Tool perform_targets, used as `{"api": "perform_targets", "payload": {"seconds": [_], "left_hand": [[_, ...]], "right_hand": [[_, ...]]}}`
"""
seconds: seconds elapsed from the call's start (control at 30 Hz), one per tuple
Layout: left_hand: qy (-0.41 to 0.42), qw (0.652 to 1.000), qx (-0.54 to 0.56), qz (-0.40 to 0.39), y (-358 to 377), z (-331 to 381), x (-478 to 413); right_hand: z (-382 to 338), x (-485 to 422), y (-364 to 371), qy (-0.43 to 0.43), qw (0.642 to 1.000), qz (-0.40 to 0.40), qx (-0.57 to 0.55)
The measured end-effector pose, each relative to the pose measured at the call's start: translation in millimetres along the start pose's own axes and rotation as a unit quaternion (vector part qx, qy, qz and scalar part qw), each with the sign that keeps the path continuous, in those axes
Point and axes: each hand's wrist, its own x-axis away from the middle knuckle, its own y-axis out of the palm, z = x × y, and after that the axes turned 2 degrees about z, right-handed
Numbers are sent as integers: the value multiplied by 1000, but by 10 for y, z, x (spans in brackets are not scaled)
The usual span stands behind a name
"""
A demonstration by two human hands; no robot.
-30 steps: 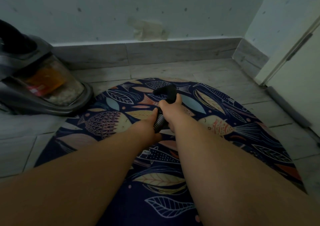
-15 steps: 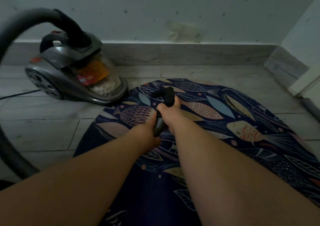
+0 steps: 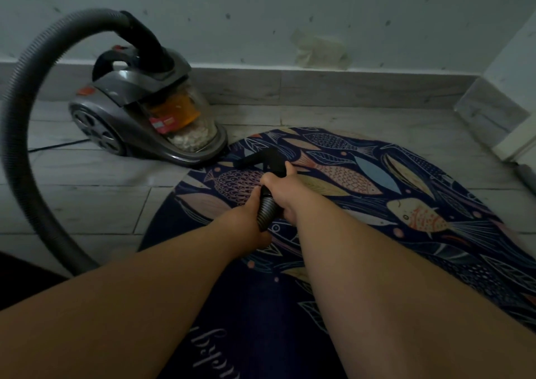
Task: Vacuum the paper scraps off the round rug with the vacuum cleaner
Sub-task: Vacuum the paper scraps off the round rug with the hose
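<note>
At the far left the grey ribbed hose (image 3: 27, 112) rises off the tiled floor (image 3: 87, 204) in a tall loop and plugs into the top of the vacuum (image 3: 130, 94). The vacuum sits on the floor by the wall, its front just beside the rug's edge. A thin cord (image 3: 58, 145) trails out from behind it. Its clear bin (image 3: 194, 138) holds pale bits, paper by the look of them.

Both arms reach out over the rug (image 3: 391, 181). The left hand (image 3: 246, 225) is wrapped round the ribbed end of the hose, nearer the person. The right hand (image 3: 282, 188) grips the black nozzle (image 3: 261, 158) piece just ahead of it, so the right is the closer of the two hands to the working end.

The tube's long axis runs straight away from the person toward the wall. Then the nozzle bends off to the left, its mouth low over the rug's left side and pointing toward the vacuum. Whether it touches the pile I can't tell.

In this dim light I can't pick out any loose scraps among the fish and leaf pattern. Most of the rug lies to the right of the hands. I'd judge the next sweep has to swing the nozzle that way, the right hand steering and the left feeding hose.
</note>
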Motion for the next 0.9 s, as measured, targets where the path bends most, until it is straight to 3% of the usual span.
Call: {"api": "perform_targets", "payload": {"seconds": [0.9], "left_hand": [[131, 989, -56, -44, 729, 1721, -74]], "right_hand": [[661, 497, -1977, 49, 987, 130, -76]]}}
